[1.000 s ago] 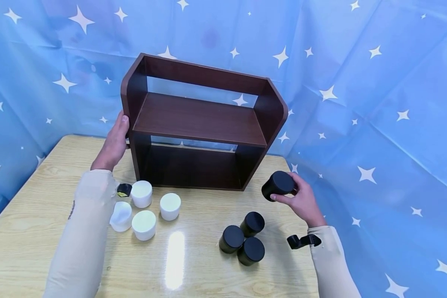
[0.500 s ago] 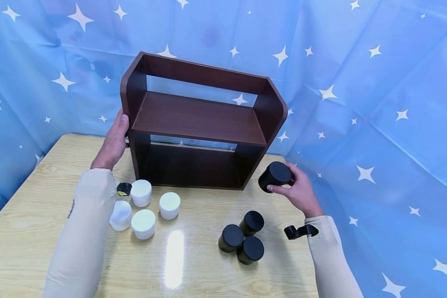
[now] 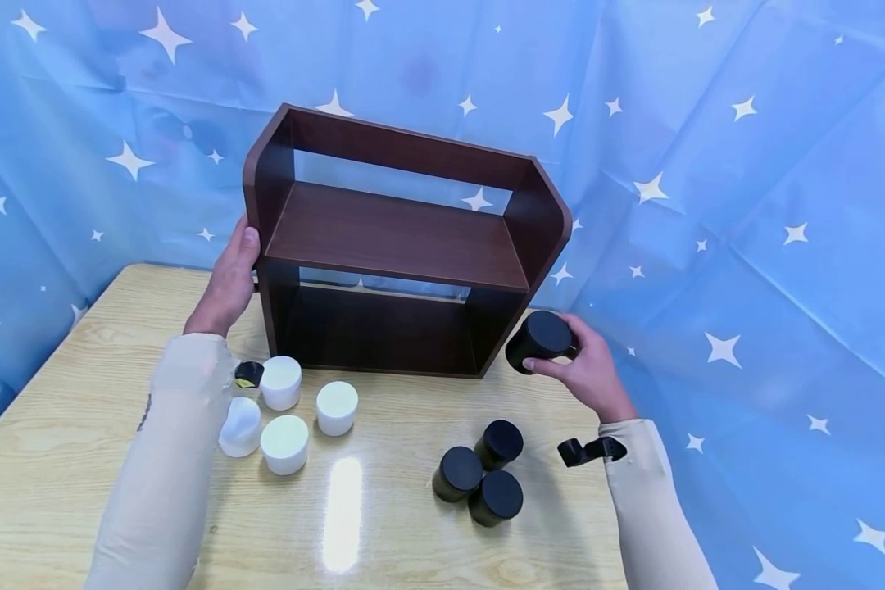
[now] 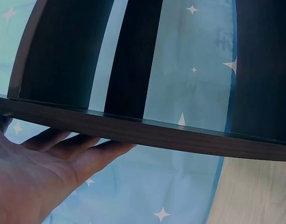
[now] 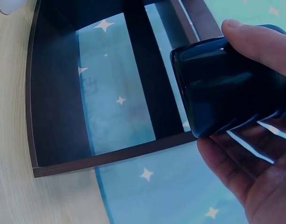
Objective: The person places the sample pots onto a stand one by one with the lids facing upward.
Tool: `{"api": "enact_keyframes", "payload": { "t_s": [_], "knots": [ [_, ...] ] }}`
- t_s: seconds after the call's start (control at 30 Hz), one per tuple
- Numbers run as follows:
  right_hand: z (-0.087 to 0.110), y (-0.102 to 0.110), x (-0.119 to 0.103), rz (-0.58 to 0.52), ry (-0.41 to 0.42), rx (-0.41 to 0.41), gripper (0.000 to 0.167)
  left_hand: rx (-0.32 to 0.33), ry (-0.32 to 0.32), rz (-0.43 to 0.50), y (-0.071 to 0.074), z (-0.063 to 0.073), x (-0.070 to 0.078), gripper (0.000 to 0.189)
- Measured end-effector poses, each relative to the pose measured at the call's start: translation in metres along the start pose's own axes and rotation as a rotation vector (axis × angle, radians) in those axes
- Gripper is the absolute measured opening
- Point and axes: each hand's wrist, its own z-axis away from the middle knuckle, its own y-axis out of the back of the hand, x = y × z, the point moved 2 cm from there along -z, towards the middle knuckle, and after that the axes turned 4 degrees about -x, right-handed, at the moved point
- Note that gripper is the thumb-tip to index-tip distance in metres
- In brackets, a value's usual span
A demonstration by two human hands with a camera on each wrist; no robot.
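My left hand [image 3: 229, 274] rests against the outer left side of a dark brown two-tier shelf [image 3: 398, 238]. In the left wrist view its fingers [image 4: 103, 154] lie fairly straight along the side panel. With thumb and fingers, my right hand [image 3: 590, 369] grips a black cylindrical jar [image 3: 549, 334], raised and slightly tilted beside the shelf's right side. The right wrist view shows the thumb on one side of that jar [image 5: 231, 79] and the fingers on the other. Three more black jars [image 3: 500, 496] stand close together on the table below.
Several white jars [image 3: 284, 445] stand on the light wood table [image 3: 383, 524] in front of the shelf's left part, near my left sleeve. A blue star-patterned curtain [image 3: 708, 205] hangs behind and to the right.
My right hand has moved up and slightly left with the black jar, closer to the shelf's right side. The left hand, the shelf and the standing jars stay in place.
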Motion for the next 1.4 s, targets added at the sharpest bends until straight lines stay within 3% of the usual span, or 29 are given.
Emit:
{"api": "enact_keyframes", "payload": {
  "t_s": [0.37, 0.6, 0.87, 1.4],
  "knots": [
    [-0.015, 0.002, -0.017, 0.058, -0.030, -0.049, 0.061, -0.010, -0.005, 0.005, 0.001, 0.003, -0.002, 0.057],
    [-0.026, 0.000, -0.027, 0.057, -0.008, -0.065, 0.062, -0.016, 0.018, 0.003, 0.002, 0.002, -0.004, 0.058],
    [-0.032, 0.001, -0.033, 0.047, -0.003, -0.038, 0.063, -0.015, -0.005, 0.015, 0.001, 0.002, -0.002, 0.056],
    [-0.042, -0.001, -0.050, 0.054, 0.032, 0.066, 0.063, -0.028, 0.012, 0.026, 0.001, 0.001, -0.001, 0.056]
  ]
}}
